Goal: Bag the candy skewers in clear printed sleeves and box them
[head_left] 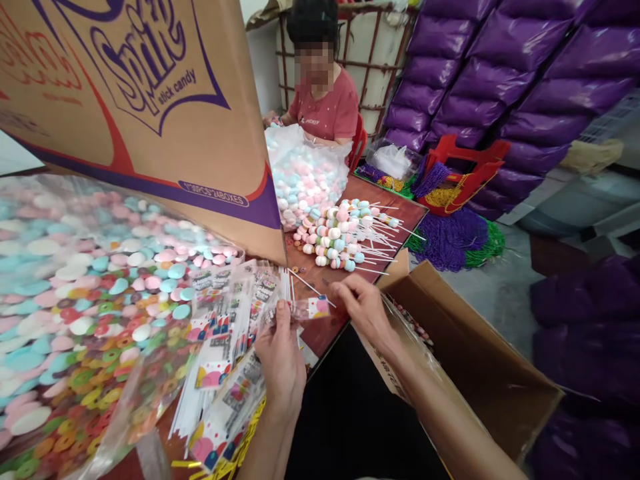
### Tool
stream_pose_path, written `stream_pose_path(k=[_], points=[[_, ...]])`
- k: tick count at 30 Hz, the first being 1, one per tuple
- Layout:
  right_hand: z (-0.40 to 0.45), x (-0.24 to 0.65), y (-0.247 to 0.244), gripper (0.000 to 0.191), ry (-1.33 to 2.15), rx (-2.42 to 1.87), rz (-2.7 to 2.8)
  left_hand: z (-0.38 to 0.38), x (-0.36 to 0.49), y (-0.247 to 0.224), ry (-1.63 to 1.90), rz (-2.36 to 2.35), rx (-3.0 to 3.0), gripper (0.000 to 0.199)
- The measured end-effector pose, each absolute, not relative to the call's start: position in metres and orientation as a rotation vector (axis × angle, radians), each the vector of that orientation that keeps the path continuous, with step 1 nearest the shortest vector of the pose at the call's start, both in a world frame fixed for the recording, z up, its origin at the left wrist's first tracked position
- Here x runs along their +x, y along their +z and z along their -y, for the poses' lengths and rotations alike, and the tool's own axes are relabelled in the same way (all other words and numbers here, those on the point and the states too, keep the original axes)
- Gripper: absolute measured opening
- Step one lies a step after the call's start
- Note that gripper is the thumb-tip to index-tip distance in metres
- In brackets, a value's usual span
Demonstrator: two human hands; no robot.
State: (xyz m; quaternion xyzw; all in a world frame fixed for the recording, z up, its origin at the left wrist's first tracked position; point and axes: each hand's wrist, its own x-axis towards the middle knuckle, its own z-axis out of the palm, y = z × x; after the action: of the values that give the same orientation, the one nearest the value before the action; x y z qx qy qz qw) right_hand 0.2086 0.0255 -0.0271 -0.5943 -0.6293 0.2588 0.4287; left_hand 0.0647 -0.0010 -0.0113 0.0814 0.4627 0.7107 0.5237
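Observation:
My left hand (283, 360) is closed, thumb on top, on a clear printed wrapper (317, 307) that points to the right. Just right of the wrapper's end, my right hand (364, 308) has its fingers pinched together; whatever is between the fingertips is too small to make out. White sticks (287, 285) lie behind my left hand. Left of it are piles of printed wrappers (215, 373) on more white sticks. Beyond both hands, finished candy skewers (335, 240) in pink, white and blue are stacked on the reddish table (320, 273).
Loose marshmallows and gummy rings (100, 320) cover the left side. A large carton (165, 133) stands behind them. An open cardboard box (470, 360) is at my right. A person in a red shirt (325, 107) sits opposite, behind a marshmallow bag (310, 173).

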Motion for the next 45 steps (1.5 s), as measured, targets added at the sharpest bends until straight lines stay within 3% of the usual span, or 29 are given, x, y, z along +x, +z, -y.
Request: stream_pose_path(k=[3,7,11,17,21,34,45], points=[[-0.041,0.232,-0.034,0.019,0.001,-1.808,1.622,0.0,0.058,-0.013,1.681,-1.042,0.128,0.034],[-0.053,0.253,-0.048,0.014,-0.22,-1.954,1.773,-0.001,0.053,-0.015,1.658,-1.005,0.1,0.038],[-0.043,0.25,-0.053,0.018,-0.154,-1.814,1.805,-0.003,0.052,-0.018,1.694,-0.996,0.1,0.038],[0.006,0.227,-0.038,0.015,0.387,-1.435,1.57,-0.005,0.051,-0.024,1.778,-1.018,0.161,0.036],[0.042,0.221,-0.028,0.012,0.548,-1.348,1.421,-0.005,0.051,-0.023,1.77,-1.003,0.157,0.036],[0.072,0.238,-0.022,0.016,0.212,-1.294,1.62,-0.002,0.051,-0.017,1.67,-1.013,0.133,0.034],[0.078,0.248,-0.016,0.02,0.012,-1.325,1.782,-0.003,0.052,-0.024,1.726,-1.273,0.497,0.039]])
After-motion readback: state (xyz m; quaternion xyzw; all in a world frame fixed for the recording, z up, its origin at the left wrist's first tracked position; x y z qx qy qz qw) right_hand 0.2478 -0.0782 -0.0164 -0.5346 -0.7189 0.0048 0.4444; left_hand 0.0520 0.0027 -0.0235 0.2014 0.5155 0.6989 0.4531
